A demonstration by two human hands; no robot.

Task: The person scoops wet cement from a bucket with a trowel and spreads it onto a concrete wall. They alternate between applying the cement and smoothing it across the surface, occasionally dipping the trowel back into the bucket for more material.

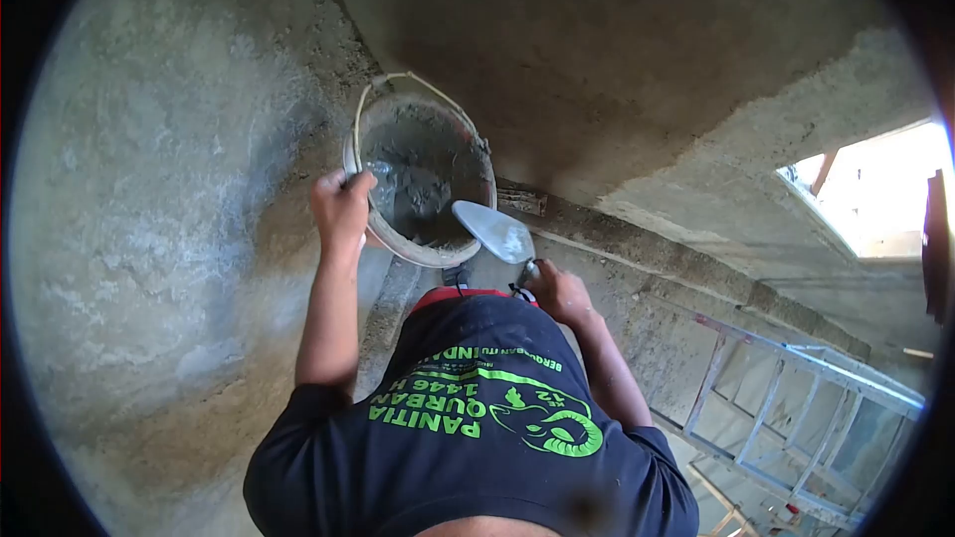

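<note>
Rough grey plastered walls [179,189] all around here, with a bright opening [875,194] off to the right and a metal ladder [796,408] leaning down at the lower right. Left hand [341,207] has its fingers wrapped tight on the rim of a bucket [423,179] with wet mortar in it, tipped toward the camera. Right hand [559,290] is closed around the handle of a trowel [494,232], whose blade sits right at the bucket's near-right rim. Dark shirt with green print [477,418] fills the bottom.
</note>
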